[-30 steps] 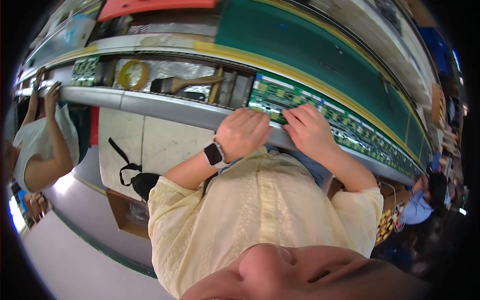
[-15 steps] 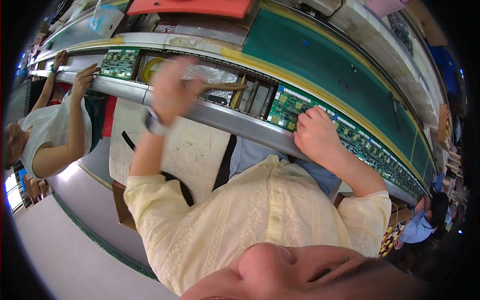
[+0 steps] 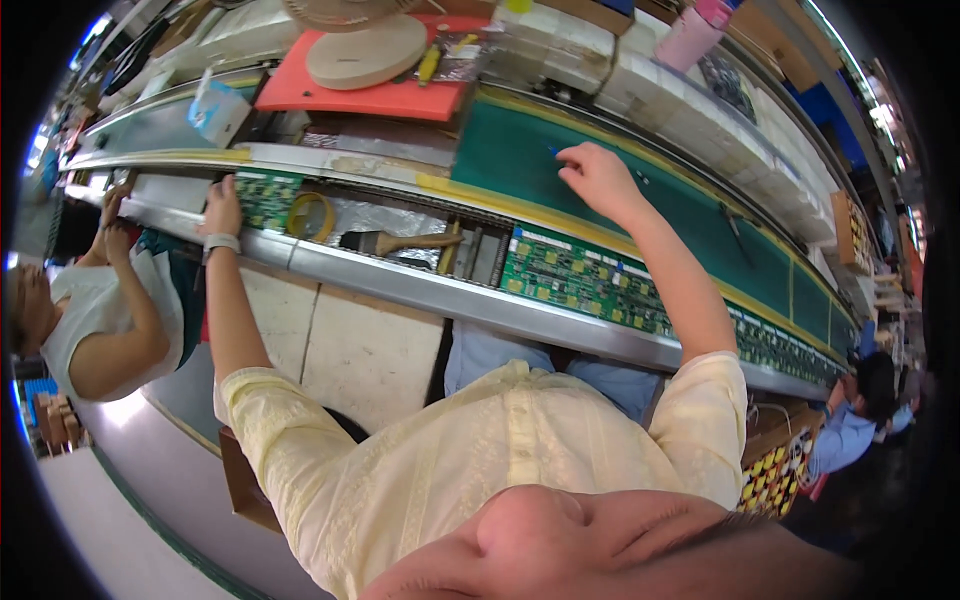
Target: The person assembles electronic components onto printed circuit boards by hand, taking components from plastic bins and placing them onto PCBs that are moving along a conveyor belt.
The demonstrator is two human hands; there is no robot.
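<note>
On the conveyor track at the left lies a green circuit board (image 3: 268, 197), its surface crowded with components. My left hand (image 3: 223, 207) is closed at the left edge of this board, with a pale band round the wrist. My right hand (image 3: 600, 182) hovers at the green mat (image 3: 510, 150) beyond the track, thumb and forefinger slightly apart. Beside those fingertips is a tiny blue part (image 3: 552, 150). Another long row of circuit boards (image 3: 580, 278) runs along the track below my right forearm. Between the boards lie a wooden-handled brush (image 3: 405, 243) and a yellow tape roll (image 3: 311, 217).
A metal rail (image 3: 400, 285) borders the track's near side. Behind it are a red board (image 3: 290, 92) bearing a pale round reel (image 3: 365, 52), white foam blocks (image 3: 690, 110) and a pink bottle (image 3: 690, 38). A co-worker (image 3: 120, 320) sits at the left.
My left hand has swept left past the brush to the left board. My right hand has left the right boards for the mat. The co-worker's hand has withdrawn from the left board.
</note>
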